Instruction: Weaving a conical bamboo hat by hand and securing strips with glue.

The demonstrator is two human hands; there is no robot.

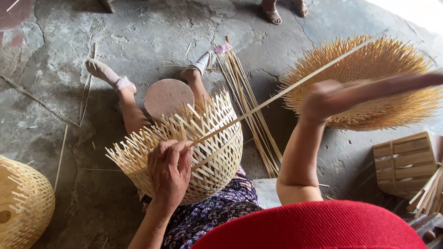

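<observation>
A half-woven bamboo basket [207, 152] lies on my lap, its loose strip ends bristling upward. My left hand [170, 173] rests on its side, fingers pinching the near end of a long thin bamboo strip [286, 90]. That strip runs up and to the right from the basket. My right hand [327, 99] is raised at the right, blurred, fingers closed on a brown stick-like thing [401, 82] that points right. Whether this hand also touches the strip is unclear.
A round wooden disc [168, 97] sits between my legs on the concrete floor. A bundle of bamboo strips [247, 101] lies beside it. A bristling basket [369, 87] is at right, a slatted box [406, 161] below it, a woven basket [23, 203] at lower left. Another person's feet [273, 14] are at top.
</observation>
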